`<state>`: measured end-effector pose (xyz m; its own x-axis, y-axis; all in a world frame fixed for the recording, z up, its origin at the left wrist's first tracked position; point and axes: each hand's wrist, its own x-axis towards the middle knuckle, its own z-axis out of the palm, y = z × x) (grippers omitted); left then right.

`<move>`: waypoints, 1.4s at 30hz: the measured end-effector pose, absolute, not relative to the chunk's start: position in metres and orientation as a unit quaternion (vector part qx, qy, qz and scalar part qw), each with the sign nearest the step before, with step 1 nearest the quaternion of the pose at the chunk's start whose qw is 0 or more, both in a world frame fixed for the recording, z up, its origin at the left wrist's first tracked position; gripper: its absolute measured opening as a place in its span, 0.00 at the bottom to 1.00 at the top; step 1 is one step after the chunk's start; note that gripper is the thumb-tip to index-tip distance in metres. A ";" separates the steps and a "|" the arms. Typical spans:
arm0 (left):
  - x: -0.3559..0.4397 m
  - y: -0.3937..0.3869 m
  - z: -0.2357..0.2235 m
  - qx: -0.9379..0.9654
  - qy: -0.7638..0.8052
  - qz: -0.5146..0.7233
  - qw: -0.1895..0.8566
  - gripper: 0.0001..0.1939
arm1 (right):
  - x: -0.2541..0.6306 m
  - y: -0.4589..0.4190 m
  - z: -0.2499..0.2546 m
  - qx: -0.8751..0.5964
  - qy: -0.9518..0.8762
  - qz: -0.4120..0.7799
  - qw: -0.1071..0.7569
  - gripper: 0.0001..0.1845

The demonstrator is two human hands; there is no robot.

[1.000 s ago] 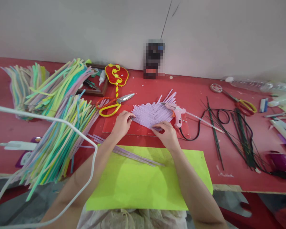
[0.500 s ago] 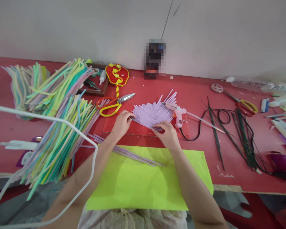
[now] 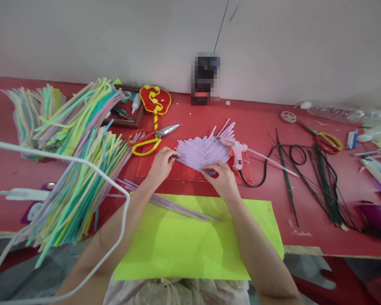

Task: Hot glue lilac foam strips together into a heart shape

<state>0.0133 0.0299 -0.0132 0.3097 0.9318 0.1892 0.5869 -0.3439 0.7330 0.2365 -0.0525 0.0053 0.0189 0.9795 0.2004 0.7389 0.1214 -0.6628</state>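
Observation:
A lilac piece made of pipe cleaners (image 3: 198, 151), laid in slanting rows that meet along a middle line, lies on a red board (image 3: 146, 167). At its left edge my left hand (image 3: 164, 163) is closed, thumb and fingertips pinching the ends there. My right hand (image 3: 222, 178) pinches the near lower edge, fingers curled over it. A pink glue gun (image 3: 238, 153) with a clear glue stick rests against the piece's right side. Several loose lilac pipe cleaners (image 3: 180, 207) lie nearer, over a bright yellow-green sheet (image 3: 190, 241).
Bundles of coloured pipe cleaners (image 3: 79, 186) cover the left. Scissors with red and yellow handles (image 3: 149, 142) lie behind my left hand; another pair of scissors (image 3: 327, 142) is at right. Dark green stems (image 3: 325, 186) and the black cord (image 3: 263, 176) lie right. A white cable (image 3: 123, 224) loops in front.
Both hands keep their places on the lilac piece. The view has shifted very slightly; nothing else visibly differs.

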 end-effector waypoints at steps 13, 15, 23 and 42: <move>0.015 0.027 -0.013 0.766 0.502 0.312 0.253 0.12 | 0.236 -0.052 0.006 -0.635 -0.678 0.180 0.325 0.07; 0.015 0.025 -0.012 0.770 0.503 0.309 0.241 0.12 | 0.236 -0.052 0.005 -0.634 -0.679 0.179 0.324 0.07; 0.013 0.024 -0.010 0.790 0.502 0.290 0.200 0.11 | 0.237 -0.053 0.005 -0.635 -0.679 0.179 0.322 0.08; 0.013 0.025 -0.009 0.793 0.500 0.285 0.200 0.12 | 0.235 -0.053 0.006 -0.640 -0.683 0.164 0.312 0.07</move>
